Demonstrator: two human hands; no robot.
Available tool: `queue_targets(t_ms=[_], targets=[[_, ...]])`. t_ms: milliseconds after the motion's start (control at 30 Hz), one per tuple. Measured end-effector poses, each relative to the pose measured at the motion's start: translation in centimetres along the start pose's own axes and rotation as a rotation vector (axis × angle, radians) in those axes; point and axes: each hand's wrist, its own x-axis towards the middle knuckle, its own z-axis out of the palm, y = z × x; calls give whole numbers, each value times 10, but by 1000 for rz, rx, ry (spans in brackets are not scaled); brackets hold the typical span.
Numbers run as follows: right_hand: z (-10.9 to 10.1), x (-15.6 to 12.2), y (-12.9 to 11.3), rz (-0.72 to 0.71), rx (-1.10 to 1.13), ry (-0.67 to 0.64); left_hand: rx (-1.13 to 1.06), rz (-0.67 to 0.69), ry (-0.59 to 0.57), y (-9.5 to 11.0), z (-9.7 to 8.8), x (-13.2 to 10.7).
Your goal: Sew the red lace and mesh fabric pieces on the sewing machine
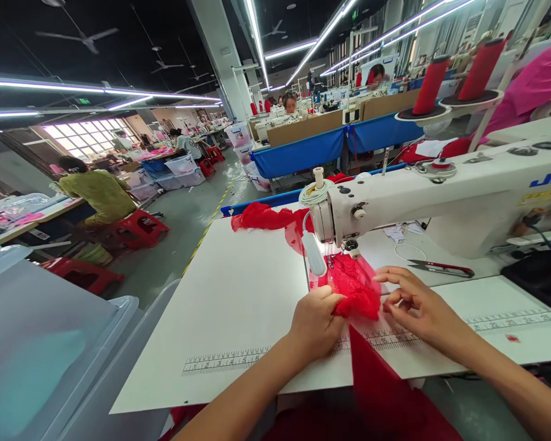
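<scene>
A piece of red lace fabric [354, 283] lies on the white sewing table [239, 306] under the needle of a white sewing machine [441, 196]. My left hand [316, 321] is closed, pinching the near left edge of the fabric. To the right, my right hand [417, 306] rests on the table at the fabric's right edge, fingers curled, with one finger stretched over the lace. More red fabric [269, 217] trails behind the machine head, and red cloth hangs off the table's front edge [371, 392].
Red-handled thread snips [441, 267] lie right of the needle. Two red thread cones [454, 79] stand on the machine. A clear plastic bin [41, 343] sits at my left. Other workers sit at tables beyond the aisle, on red stools [140, 228].
</scene>
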Motion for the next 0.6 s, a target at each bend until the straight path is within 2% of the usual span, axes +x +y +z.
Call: queue_targets(t_ms=[100, 167, 300, 400, 500, 600], targets=[[4, 13, 4, -88, -326, -96, -115, -89, -36, 1, -3, 3], [8, 24, 4, -145, -412, -48, -155, -107, -57, 2, -3, 4], [7, 46, 1, -216, -249, 61, -176, -144, -69, 1, -6, 3], [-2, 53, 3, -243, -198, 68, -175, -162, -71, -2, -7, 1], [-6, 53, 7, -343, -242, -102, -164, -118, -86, -2, -6, -1], [-5, 55, 8, -455, -497, -267, -14, 63, -115, -2, -2, -2]])
